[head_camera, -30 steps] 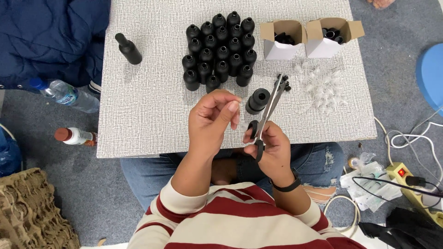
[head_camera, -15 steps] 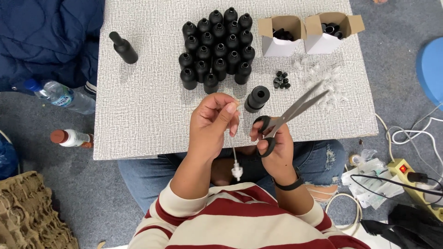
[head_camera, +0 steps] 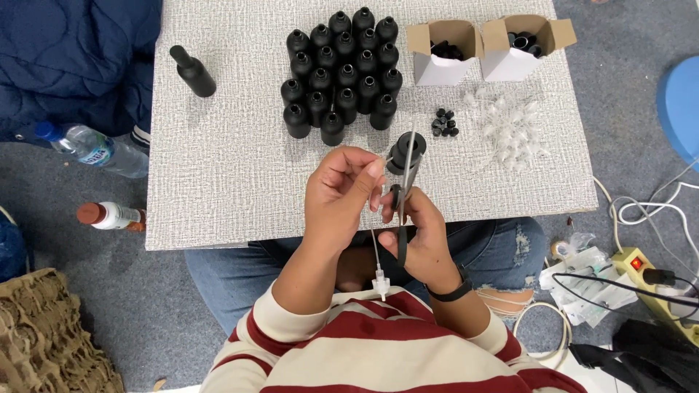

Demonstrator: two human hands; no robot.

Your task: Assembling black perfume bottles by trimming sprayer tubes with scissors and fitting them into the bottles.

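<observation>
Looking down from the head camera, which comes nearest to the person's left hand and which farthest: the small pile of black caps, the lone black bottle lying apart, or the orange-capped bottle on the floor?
From the left hand:
1. Black caps, on the table, up and to the right.
2. Lone black bottle, at the table's far left.
3. Orange-capped bottle, on the floor, off the table's left edge.

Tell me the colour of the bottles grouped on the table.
Black, all of the bottles, seen in the head view.

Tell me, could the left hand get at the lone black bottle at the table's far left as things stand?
Probably not straight away: the left hand is pinching a thin clear tube. The bare table up to the lone bottle leaves the way free.
</observation>
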